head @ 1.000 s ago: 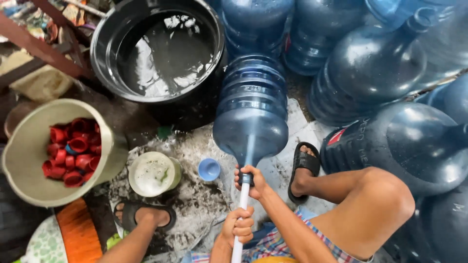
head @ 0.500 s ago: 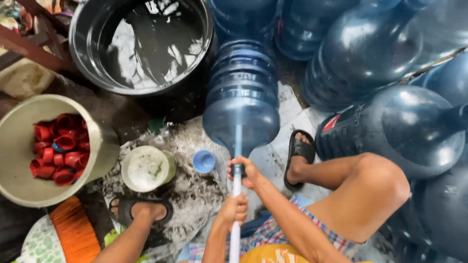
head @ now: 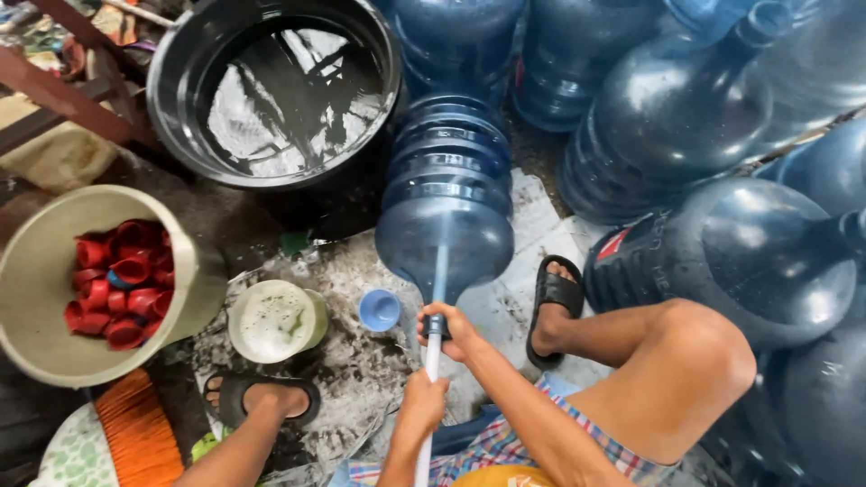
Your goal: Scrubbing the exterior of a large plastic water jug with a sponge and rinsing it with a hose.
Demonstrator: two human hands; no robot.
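From the head camera I see wet, cracked concrete ground crowded with blue jugs and a black water-filled tub. My right hand grips the neck of the big blue plastic water jug lying on it, and my left hand is closed around the white brush rod poking inside.

Blue water jug; red caps in beige bowl; black tub; plaid shorts; orange brush.

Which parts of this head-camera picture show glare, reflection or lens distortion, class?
Head view: daylight glare and reflections of overhead beams on the water in the black tub; soft highlights on the blue water jugs; wide-angle bending curves the edges. The lying jug, both hands (right hand, left hand) on the white rod, and red caps stay reasonably sharp.
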